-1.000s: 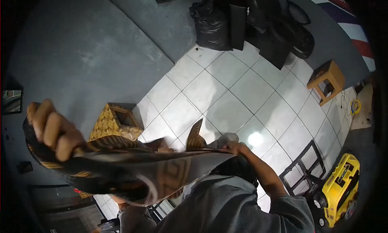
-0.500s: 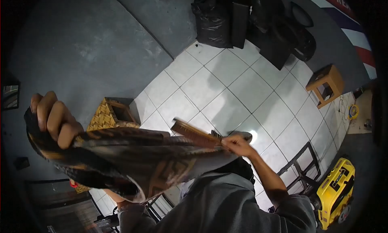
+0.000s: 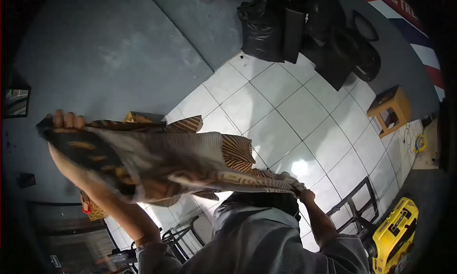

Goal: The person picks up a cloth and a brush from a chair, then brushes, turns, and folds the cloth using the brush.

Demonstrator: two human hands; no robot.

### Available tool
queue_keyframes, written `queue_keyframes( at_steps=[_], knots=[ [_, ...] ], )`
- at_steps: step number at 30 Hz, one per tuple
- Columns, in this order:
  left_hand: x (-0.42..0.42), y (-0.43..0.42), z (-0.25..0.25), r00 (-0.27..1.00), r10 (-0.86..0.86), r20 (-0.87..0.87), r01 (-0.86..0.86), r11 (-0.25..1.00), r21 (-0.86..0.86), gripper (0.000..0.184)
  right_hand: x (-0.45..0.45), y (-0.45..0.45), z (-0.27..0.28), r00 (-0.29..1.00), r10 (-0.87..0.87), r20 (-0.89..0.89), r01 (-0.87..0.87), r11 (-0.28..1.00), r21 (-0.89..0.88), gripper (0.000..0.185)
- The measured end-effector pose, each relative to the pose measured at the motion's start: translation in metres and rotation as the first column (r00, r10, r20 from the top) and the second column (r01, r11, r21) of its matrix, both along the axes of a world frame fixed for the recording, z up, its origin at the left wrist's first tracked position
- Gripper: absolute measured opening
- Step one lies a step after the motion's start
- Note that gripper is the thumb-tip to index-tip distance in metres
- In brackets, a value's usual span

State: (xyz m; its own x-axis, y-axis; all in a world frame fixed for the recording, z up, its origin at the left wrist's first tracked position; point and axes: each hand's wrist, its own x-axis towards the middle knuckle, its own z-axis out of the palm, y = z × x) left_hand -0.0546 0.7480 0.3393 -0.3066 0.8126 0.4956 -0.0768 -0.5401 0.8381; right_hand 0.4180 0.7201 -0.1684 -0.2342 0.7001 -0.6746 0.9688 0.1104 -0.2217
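A brown, black and grey patterned shirt (image 3: 181,160) hangs stretched in the air across the front of my body. My left hand (image 3: 69,120) is raised at the far left, its fingers wrapped round one end of the cloth. At the other end, lower and to the right, my right hand (image 3: 307,197) grips a bunched part. Striped flaps stick out from the upper edge, and a dark opening shows near my left hand. The shirt covers part of a woven box behind it.
White floor tiles spread ahead. Black bags (image 3: 262,31) lean by the grey wall, near a brown open-sided box (image 3: 390,111). A yellow machine (image 3: 396,233) and a black metal frame (image 3: 359,205) stand at my right. Another frame (image 3: 183,236) is below the shirt.
My left hand has moved up and the shirt has swung higher and turned over. My right hand has shifted down and right. Both still hold the cloth.
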Motion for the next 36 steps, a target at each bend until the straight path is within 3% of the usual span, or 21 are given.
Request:
queue_keyframes(
  at_steps=[1, 3, 5, 7, 9, 10, 12, 14, 16, 19, 20, 21, 23, 25, 26, 27, 29, 31, 33, 34, 36],
  knots=[
    [0.045, 0.016, -0.017, 0.783, 0.593, -0.186, -0.556, 0.802, 0.218, 0.019, -0.007, 0.008, 0.0, 0.967, 0.047, -0.25, -0.007, 0.988, 0.157, 0.029],
    [0.068, 0.022, -0.039, 0.553, 0.608, -0.57, -0.63, 0.753, 0.192, 0.025, -0.021, 0.02, -0.032, 0.69, 0.351, -0.634, 0.104, 0.818, 0.566, 0.032],
    [0.089, 0.029, -0.046, 0.417, 0.437, -0.797, -0.571, 0.808, 0.144, 0.021, -0.051, 0.032, -0.009, 0.793, -0.103, -0.601, 0.122, 0.992, -0.008, 0.031],
    [0.104, 0.031, -0.048, 0.476, 0.254, -0.842, -0.564, 0.823, -0.07, 0.02, -0.104, 0.043, 0.09, 0.661, -0.345, -0.667, 0.384, 0.918, -0.094, 0.028],
    [0.119, 0.038, -0.058, 0.453, 0.186, -0.872, -0.472, 0.88, -0.058, 0.013, -0.149, 0.038, 0.198, 0.025, -0.546, -0.837, 0.357, 0.787, -0.503, 0.03],
    [0.121, 0.038, -0.057, 0.579, 0.1, -0.809, -0.429, 0.881, -0.199, 0.015, -0.154, 0.037, 0.199, 0.024, -0.546, -0.837, 0.358, 0.787, -0.503, 0.03],
    [0.122, 0.038, -0.049, 0.689, 0.021, -0.724, -0.369, 0.871, -0.325, 0.016, -0.16, 0.036, 0.198, 0.258, -0.217, -0.942, 0.286, 0.948, -0.14, 0.028],
    [0.123, 0.035, -0.039, 0.928, 0.086, -0.361, -0.208, 0.927, -0.312, 0.021, -0.157, 0.037, 0.146, 0.342, 0.001, -0.94, 0.201, 0.977, 0.074, 0.028],
    [0.111, 0.026, -0.028, 0.892, 0.365, -0.267, -0.422, 0.885, -0.2, 0.028, -0.136, 0.037, 0.065, 0.628, 0.23, -0.743, -0.044, 0.964, 0.262, 0.029],
    [0.101, 0.017, -0.015, 0.738, 0.618, -0.271, -0.652, 0.757, -0.047, 0.033, -0.079, 0.026, 0.003, 0.978, 0.105, -0.179, -0.127, 0.985, -0.114, 0.041],
    [0.086, 0.013, -0.031, 0.155, 0.701, -0.696, -0.576, 0.637, 0.513, 0.035, -0.056, 0.021, -0.012, 0.984, 0.11, -0.139, -0.124, 0.988, -0.097, 0.042],
    [0.083, 0.013, -0.03, 0.153, 0.702, -0.696, -0.576, 0.635, 0.514, 0.035, -0.047, 0.021, -0.018, 0.986, 0.113, -0.121, -0.124, 0.989, -0.087, 0.042],
    [0.081, 0.016, -0.027, 0.864, 0.453, -0.22, -0.498, 0.834, -0.236, 0.032, -0.035, 0.023, -0.019, 0.993, 0.001, -0.118, -0.01, 0.997, -0.075, 0.037],
    [0.086, 0.025, -0.041, 0.76, 0.182, -0.624, -0.467, 0.821, -0.329, 0.025, -0.03, 0.015, -0.031, 0.861, -0.167, -0.48, 0.292, 0.936, 0.197, 0.038],
    [0.078, 0.038, -0.058, 0.37, 0.154, -0.916, -0.405, 0.914, -0.01, 0.026, -0.032, 0.023, -0.043, 0.853, -0.29, -0.433, 0.335, 0.942, 0.031, 0.039],
    [0.078, 0.032, -0.067, 0.406, -0.15, -0.902, -0.467, 0.814, -0.345, 0.029, -0.035, 0.031, -0.055, 0.838, -0.401, -0.369, 0.379, 0.916, -0.134, 0.041],
    [0.078, 0.034, -0.107, 0.366, -0.131, -0.921, -0.444, 0.845, -0.297, 0.021, -0.069, 0.038, 0.007, 0.415, -0.621, -0.665, 0.595, 0.738, -0.317, 0.036],
    [0.077, 0.048, -0.122, 0.425, -0.37, -0.826, -0.422, 0.726, -0.542, 0.025, -0.105, 0.039, 0.096, 0.231, -0.446, -0.865, 0.627, 0.747, -0.219, 0.034],
    [0.078, 0.055, -0.128, 0.279, -0.7, -0.658, -0.247, 0.61, -0.753, 0.03, -0.127, 0.031, 0.164, 0.066, -0.356, -0.932, 0.555, 0.79, -0.262, 0.032],
    [0.093, 0.06, -0.116, 0.137, -0.789, -0.599, -0.437, 0.494, -0.752, 0.032, -0.132, 0.026, 0.177, 0.048, -0.328, -0.943, 0.48, 0.836, -0.267, 0.032],
    [0.086, 0.061, -0.115, 0.218, -0.779, -0.587, -0.308, 0.516, -0.799, 0.029, -0.134, 0.02, 0.177, 0.024, -0.303, -0.953, 0.398, 0.877, -0.269, 0.032]
  ],
)
